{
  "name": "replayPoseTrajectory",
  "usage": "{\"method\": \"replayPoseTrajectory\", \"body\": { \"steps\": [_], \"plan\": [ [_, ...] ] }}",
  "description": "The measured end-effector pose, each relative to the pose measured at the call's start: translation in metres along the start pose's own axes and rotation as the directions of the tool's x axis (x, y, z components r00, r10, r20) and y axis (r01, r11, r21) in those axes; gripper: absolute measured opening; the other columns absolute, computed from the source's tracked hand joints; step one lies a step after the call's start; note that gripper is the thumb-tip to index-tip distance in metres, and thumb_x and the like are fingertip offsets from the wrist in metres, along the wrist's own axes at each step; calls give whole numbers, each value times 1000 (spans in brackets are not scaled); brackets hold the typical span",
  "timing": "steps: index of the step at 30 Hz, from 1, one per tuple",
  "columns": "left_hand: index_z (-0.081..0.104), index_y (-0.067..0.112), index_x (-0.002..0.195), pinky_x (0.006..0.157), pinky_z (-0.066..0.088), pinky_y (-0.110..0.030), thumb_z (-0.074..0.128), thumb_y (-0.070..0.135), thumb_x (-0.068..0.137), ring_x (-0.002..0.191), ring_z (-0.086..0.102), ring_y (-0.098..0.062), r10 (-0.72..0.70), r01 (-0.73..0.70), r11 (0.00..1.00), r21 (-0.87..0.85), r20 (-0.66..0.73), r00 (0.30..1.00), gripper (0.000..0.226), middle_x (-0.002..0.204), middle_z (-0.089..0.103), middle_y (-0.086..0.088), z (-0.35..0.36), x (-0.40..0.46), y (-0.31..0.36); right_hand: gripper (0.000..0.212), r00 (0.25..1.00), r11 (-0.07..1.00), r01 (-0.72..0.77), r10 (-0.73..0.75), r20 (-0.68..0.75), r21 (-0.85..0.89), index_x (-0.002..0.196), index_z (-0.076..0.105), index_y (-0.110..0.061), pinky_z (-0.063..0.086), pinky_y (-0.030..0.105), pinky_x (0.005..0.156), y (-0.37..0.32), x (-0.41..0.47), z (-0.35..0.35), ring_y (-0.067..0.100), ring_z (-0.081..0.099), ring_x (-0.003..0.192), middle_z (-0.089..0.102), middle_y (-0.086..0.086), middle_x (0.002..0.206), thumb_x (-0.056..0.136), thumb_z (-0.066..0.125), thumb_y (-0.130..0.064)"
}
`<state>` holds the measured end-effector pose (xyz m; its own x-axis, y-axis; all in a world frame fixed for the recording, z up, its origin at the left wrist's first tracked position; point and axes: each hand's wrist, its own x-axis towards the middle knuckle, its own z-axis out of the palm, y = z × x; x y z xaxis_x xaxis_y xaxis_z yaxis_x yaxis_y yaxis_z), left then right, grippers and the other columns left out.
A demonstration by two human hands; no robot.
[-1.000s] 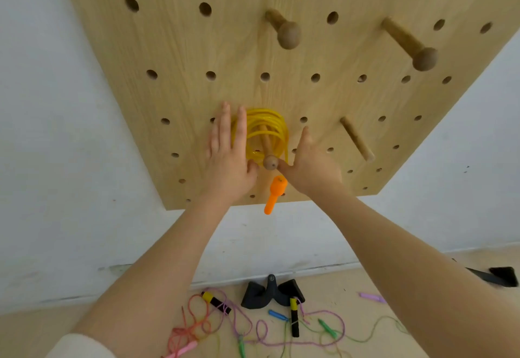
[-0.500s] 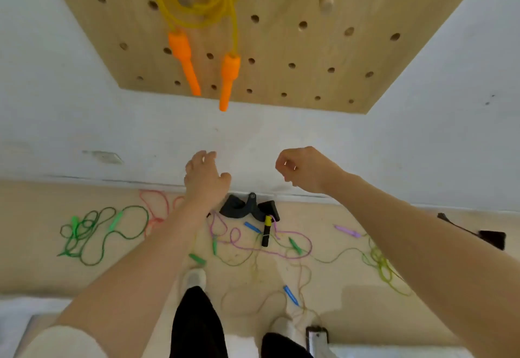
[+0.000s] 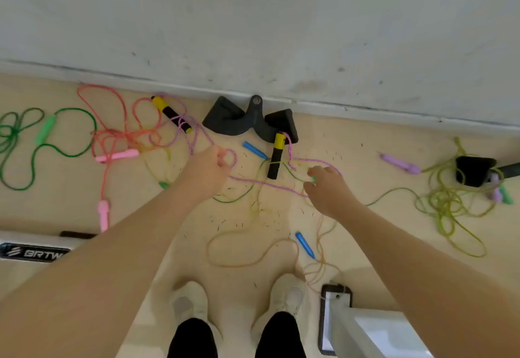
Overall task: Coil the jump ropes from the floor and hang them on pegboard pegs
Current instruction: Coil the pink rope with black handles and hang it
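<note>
I am looking down at the floor, where several jump ropes lie tangled. A purple braided rope (image 3: 261, 183) with yellow-and-black handles (image 3: 276, 157) (image 3: 170, 113) runs between my hands. My left hand (image 3: 208, 171) is at a loop of this rope with its fingers curled; whether it grips the loop is unclear. My right hand (image 3: 327, 190) hovers over the rope's other stretch, fingers apart and bent, holding nothing I can see. The pegboard is out of view.
A pink rope (image 3: 112, 135) and a green rope (image 3: 33, 143) lie at the left, an olive rope (image 3: 447, 202) at the right. A thin orange rope with blue handles (image 3: 305, 245) is near my shoes (image 3: 289, 295). A black bracket (image 3: 242, 121) sits by the wall; a white box (image 3: 374, 332) stands at lower right.
My view has dropped from the pegboard with the hung yellow rope to the floor. Both hands have come down from the peg to the purple rope.
</note>
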<state>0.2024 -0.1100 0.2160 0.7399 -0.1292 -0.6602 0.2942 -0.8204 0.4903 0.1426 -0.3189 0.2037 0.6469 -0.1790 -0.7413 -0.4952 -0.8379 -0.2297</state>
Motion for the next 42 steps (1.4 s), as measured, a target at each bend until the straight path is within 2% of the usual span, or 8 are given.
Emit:
{"method": "replayPoseTrajectory", "body": {
  "steps": [7, 13, 16, 21, 26, 30, 36, 42],
  "plan": [
    [47, 13, 128, 77, 41, -27, 43, 16, 95, 95, 53, -16, 35, -34, 999, 23, -48, 998, 33, 116, 57, -2, 91, 136, -87, 40, 988, 987, 18, 7, -151, 161, 139, 34, -12, 43, 39, 93, 17, 175, 97, 30, 51, 111, 47, 15, 132, 100, 34, -21],
    [53, 15, 117, 77, 46, -29, 43, 13, 94, 99, 59, -22, 35, -47, 994, -101, -114, 993, 26, 113, 61, -3, 138, 212, -128, 49, 898, 893, -55, 239, -368, 446, 127, 39, -9, 49, 37, 84, 12, 287, 135, 27, 54, 106, 52, 12, 119, 89, 57, -34],
    [55, 14, 114, 76, 41, -23, 44, 12, 93, 96, 58, -19, 52, -67, 989, -131, -113, 992, 24, 109, 61, -1, 153, 216, -138, 56, 934, 866, -131, 271, -232, 483, 124, 38, -11, 45, 30, 75, 12, 295, 146, 21, 51, 92, 50, 7, 107, 82, 68, -32],
    [54, 18, 120, 65, 37, -13, 42, 19, 96, 98, 57, -14, 59, -63, 988, -140, -35, 998, 26, 115, 59, 1, 142, 191, -126, 43, 995, 970, 4, 21, -98, 242, 114, 50, -17, 48, 29, 76, -3, 251, 150, 17, 54, 84, 56, 1, 92, 79, 68, -34],
    [47, 23, 129, 80, 40, -15, 40, 35, 97, 104, 53, -7, 164, -154, 909, -387, -7, 986, 34, 112, 57, 8, 98, 140, -56, 42, 938, 747, 343, -306, -164, 570, 112, 53, -19, 52, 28, 79, -40, 173, 92, 12, 61, 88, 62, -8, 92, 76, 74, -21],
    [55, 31, 109, 79, 48, -20, 67, 35, 82, 94, 60, -2, 239, -256, 763, -593, -109, 965, 30, 101, 63, 11, 51, 88, -1, 40, 845, 708, 530, -485, -224, 467, 111, 55, -20, 51, 31, 86, -64, 107, 28, 15, 62, 92, 63, -11, 92, 76, 73, -13],
    [59, 38, 106, 88, 48, -24, 66, 33, 82, 93, 63, -8, 361, -388, 782, -488, -152, 920, 25, 95, 65, 11, -40, -2, 78, 55, 818, 744, 576, -527, -232, 339, 122, 40, -18, 38, 7, 55, -81, -10, -76, -5, 50, 56, 50, -12, 68, 77, 71, -12],
    [63, 29, 76, 67, 41, -22, 66, 21, 84, 63, 51, 1, 434, -461, 824, -328, -158, 887, 11, 71, 58, 14, -124, -112, 125, 15, 872, 786, 489, -440, -215, 378, 70, 59, -17, 32, 14, 54, -84, -138, -193, 1, 39, 50, 46, -6, 57, 82, 67, -20]
  ]
}}
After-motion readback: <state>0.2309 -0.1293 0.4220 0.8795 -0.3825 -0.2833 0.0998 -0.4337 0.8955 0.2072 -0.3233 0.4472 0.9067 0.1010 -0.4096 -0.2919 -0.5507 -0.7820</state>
